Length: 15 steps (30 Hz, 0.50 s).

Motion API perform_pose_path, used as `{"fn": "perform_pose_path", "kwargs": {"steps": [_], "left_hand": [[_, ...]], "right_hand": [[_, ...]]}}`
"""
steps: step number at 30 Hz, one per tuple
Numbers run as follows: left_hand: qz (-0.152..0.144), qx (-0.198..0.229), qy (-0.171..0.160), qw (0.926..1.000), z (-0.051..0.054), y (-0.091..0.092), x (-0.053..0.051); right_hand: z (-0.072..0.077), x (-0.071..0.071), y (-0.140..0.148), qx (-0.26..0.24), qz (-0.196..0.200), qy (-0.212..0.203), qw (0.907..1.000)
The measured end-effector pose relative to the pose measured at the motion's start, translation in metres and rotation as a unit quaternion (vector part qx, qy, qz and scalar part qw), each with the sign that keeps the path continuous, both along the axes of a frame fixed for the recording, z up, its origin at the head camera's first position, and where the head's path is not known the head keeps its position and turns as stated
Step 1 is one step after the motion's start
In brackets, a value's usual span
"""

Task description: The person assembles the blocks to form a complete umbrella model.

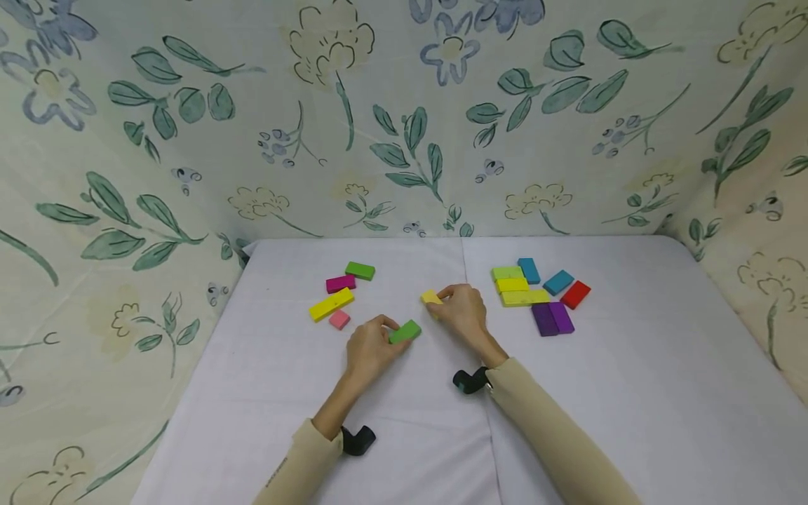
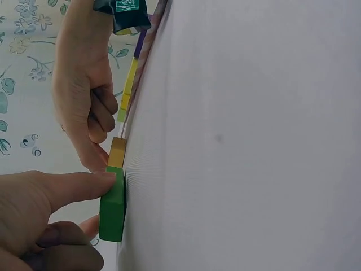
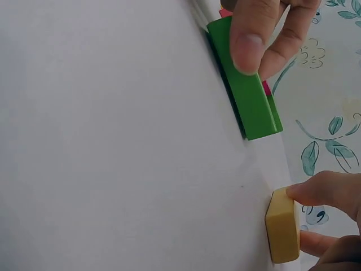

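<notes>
My left hand point(image 1: 369, 348) pinches a green block point(image 1: 406, 331) between thumb and fingers, just above or on the white cloth near the middle of the table. In the right wrist view the same green block point(image 3: 248, 84) lies slanted under the thumb. My right hand point(image 1: 463, 311) pinches a short pale yellow block point(image 1: 432, 298), a little farther back and to the right. Seen from the right wrist, the yellow block point(image 3: 283, 228) has its thumb and finger at two sides. The two held blocks are apart in the head view.
Left of the hands lie a green block point(image 1: 360, 271), a magenta block point(image 1: 341, 283), a long yellow block point(image 1: 331, 304) and a pink block point(image 1: 339, 320). To the right is a group of yellow, blue, red point(image 1: 576, 294) and purple point(image 1: 546, 320) blocks. Floral cloth point(image 1: 404, 126) hangs behind the table.
</notes>
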State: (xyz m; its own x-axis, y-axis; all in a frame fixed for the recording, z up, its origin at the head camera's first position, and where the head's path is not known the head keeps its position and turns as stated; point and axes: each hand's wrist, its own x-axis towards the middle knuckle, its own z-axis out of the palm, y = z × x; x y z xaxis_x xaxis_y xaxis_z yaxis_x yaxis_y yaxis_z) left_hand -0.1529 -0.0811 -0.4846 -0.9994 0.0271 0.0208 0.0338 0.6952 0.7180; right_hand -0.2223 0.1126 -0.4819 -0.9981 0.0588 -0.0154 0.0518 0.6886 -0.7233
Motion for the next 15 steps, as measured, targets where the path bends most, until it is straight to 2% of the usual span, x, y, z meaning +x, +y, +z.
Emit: {"fn": "perform_pose_path", "kwargs": {"steps": [5,10,13,15], "left_hand": [[-0.014,-0.008,-0.003,0.9999,-0.004,-0.002,-0.001],[-0.039,-0.011,-0.018,0.9990,-0.002,-0.009,-0.003],[-0.046,0.002,-0.024,0.9987,0.001,-0.015,-0.006],[-0.049,0.017,-0.027,0.9983,0.002,-0.020,-0.009]], "right_hand": [[-0.001,-0.001,0.006,0.004,0.023,-0.010,0.9997],[0.000,-0.007,0.026,-0.024,0.085,-0.047,0.9950],[0.001,-0.012,0.040,-0.057,0.151,-0.083,0.9833],[0.002,-0.017,0.049,-0.077,0.203,-0.106,0.9704]]}}
